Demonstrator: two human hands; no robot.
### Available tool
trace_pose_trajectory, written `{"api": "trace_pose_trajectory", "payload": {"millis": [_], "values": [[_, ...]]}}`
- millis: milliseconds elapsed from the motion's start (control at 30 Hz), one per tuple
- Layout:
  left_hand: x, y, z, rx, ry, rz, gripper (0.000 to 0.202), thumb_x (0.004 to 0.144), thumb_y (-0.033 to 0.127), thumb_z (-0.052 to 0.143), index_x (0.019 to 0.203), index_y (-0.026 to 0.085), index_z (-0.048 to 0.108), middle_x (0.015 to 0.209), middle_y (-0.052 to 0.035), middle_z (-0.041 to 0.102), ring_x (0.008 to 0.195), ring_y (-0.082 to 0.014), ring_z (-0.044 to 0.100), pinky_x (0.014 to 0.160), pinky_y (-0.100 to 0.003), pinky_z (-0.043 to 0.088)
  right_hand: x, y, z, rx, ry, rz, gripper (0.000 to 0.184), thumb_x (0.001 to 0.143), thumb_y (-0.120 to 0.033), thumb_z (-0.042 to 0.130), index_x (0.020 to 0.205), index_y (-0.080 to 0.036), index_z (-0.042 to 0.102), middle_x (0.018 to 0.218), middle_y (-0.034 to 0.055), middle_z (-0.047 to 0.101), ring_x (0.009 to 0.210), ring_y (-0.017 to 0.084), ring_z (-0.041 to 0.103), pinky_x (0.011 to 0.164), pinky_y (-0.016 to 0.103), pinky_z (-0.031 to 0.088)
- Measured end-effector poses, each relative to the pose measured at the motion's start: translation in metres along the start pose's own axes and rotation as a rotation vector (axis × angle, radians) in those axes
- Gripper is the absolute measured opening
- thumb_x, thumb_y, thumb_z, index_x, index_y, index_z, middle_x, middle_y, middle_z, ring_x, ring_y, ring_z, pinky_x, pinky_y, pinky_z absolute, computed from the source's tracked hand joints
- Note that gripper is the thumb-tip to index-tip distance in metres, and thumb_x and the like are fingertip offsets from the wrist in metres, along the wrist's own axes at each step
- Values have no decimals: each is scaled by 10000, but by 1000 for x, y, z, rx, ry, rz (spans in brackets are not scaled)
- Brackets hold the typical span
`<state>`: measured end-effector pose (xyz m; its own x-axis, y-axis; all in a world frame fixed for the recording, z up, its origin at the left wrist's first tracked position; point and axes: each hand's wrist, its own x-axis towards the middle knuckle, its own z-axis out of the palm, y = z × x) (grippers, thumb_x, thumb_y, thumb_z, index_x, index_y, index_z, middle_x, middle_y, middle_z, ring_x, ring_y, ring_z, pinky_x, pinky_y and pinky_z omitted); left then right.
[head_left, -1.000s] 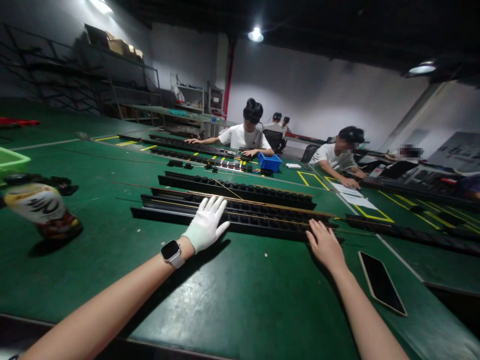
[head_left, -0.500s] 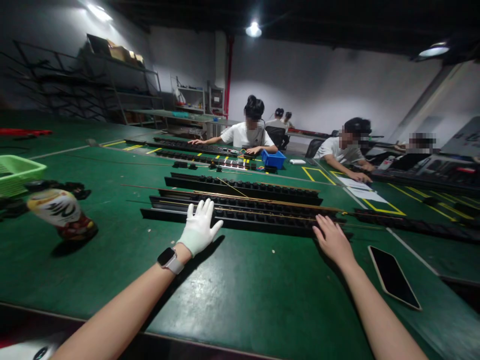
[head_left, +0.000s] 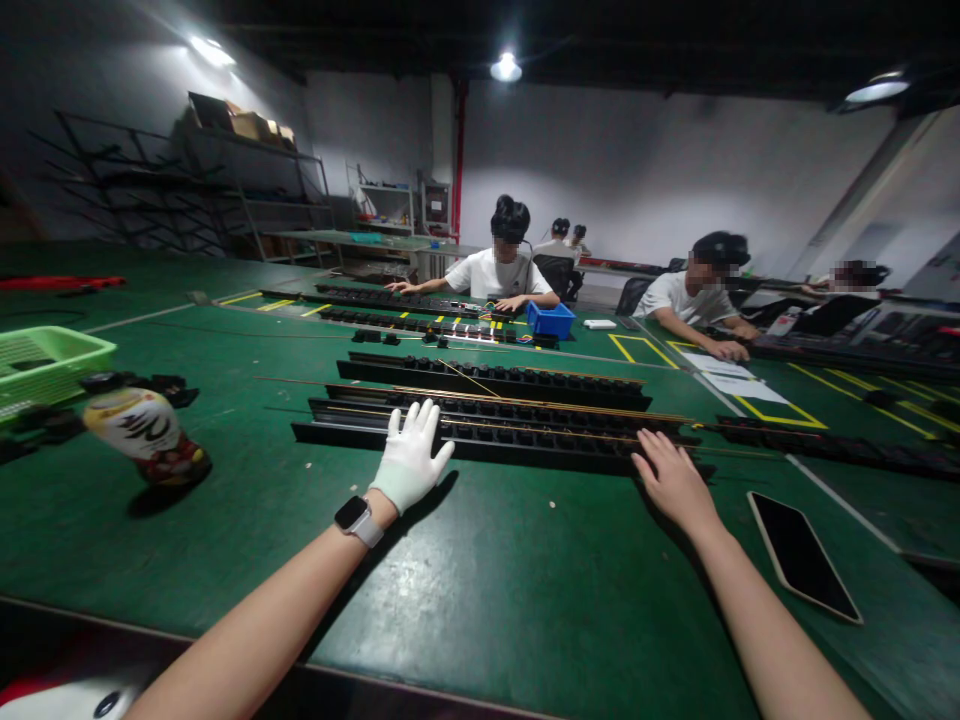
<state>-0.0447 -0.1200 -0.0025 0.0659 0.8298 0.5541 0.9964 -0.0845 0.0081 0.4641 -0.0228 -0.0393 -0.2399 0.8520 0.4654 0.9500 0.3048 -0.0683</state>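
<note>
Head view: gloved left hand [head_left: 411,455] is laid over the left part of the black rails [head_left: 540,458] mid-table, fingers spread wide. Bare right hand [head_left: 673,478] is at their right end, fingers stretched out loosely, unclenched. Phone's [head_left: 804,555] just right of that one, near side.

You hold both arms [head_left: 274,618] outstretched, your gloved left hand [head_left: 411,458] palm down with fingers spread, your bare right hand [head_left: 675,482] palm down, fingers seemingly slightly bent.
</note>
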Motion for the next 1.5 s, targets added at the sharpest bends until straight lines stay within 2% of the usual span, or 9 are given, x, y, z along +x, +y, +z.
{"api": "trace_pose_trajectory", "payload": {"millis": [333, 500, 700, 833, 967, 1100, 1200, 1333, 1500], "values": [[-2, 2, 0, -11, 7, 39, 690, 1041, 497, 423, 1628, 136, 405, 1702, -168, 390, 1584, -394, 336, 1315, -652, 111, 0, 0, 0, 17, 6, 9, 619, 1081, -484, 333, 1615, -198, 461, 1638, 98, 495, 1554, 311, 383, 1280, 594, 285], [-3, -1, 2, -21, -75, 63, 657, 1028, 483, 459, 1593, 147, 453, 1669, -162, 451, 1562, -375, 385, 1309, -632, 160, -1, 0, 2, -5, 13, 3, 611, 1089, -481, 328, 1619, -204, 451, 1645, 96, 487, 1555, 304, 384, 1277, 591, 293], [-2, -4, 4, -49, -87, 63, 643, 1011, 454, 485, 1579, 152, 469, 1662, -160, 462, 1555, -367, 396, 1308, -618, 177, -6, -13, -6, -46, 29, 12, 662, 1102, -508, 302, 1681, -186, 313, 1716, 121, 356, 1607, 326, 267, 1285, 682, 174], [-2, -4, 6, -55, -87, 68, 655, 1007, 450, 484, 1584, 142, 461, 1663, -162, 460, 1554, -380, 390, 1302, -624, 183, -2, -61, -24, -13, 94, -46, 682, 1115, -480, 299, 1720, -189, 182, 1754, 134, 249, 1634, 338, 174, 1283, 699, 129], [-3, -4, 8, -50, -84, 66, 673, 996, 443, 494, 1594, 138, 448, 1669, -174, 447, 1558, -381, 382, 1303, -618, 178, 8, -154, -40, 114, 24, -303, 715, 1116, -428, 362, 1737, -225, 71, 1769, 104, 193, 1640, 326, 152, 1311, 649, 106], [-5, -4, 8, -40, -71, 75, 693, 993, 444, 491, 1614, 145, 420, 1677, -171, 436, 1564, -380, 371, 1306, -619, 165, 22, -251, -42, 198, -105, -514, 738, 1106, -439, 422, 1731, -184, 123, 1771, 106, 147, 1643, 322, 137, 1319, 635, 99], [-6, -5, 7, -36, -82, 83, 692, 994, 427, 480, 1621, 144, 412, 1684, -168, 425, 1564, -381, 374, 1305, -622, 164, 36, -302, -35, 208, -149, -598, 707, 1107, -448, 422, 1710, -140, 220, 1770, 114, 128, 1645, 317, 128, 1327, 610, 91], [-6, -7, 8, -32, -119, 88, 709, 964, 353, 489, 1625, 112, 404, 1703, -171, 389, 1575, -383, 353, 1311, -618, 153, 54, -334, -19, 209, -178, -598, 689, 1115, -457, 387, 1679, -75, 284, 1760, 145, 170, 1640, 320, 151, 1327, 596, 119], [-6, -9, 12, -38, -84, 109, 703, 982, 372, 468, 1640, 139, 389, 1695, -170, 403, 1571, -377, 363, 1309, -623, 154, 61, -332, -9, 209, -207, -556, 686, 1125, -495, 341, 1656, -61, 340, 1730, 168, 278, 1617, 325, 242, 1320, 573, 179]]}}
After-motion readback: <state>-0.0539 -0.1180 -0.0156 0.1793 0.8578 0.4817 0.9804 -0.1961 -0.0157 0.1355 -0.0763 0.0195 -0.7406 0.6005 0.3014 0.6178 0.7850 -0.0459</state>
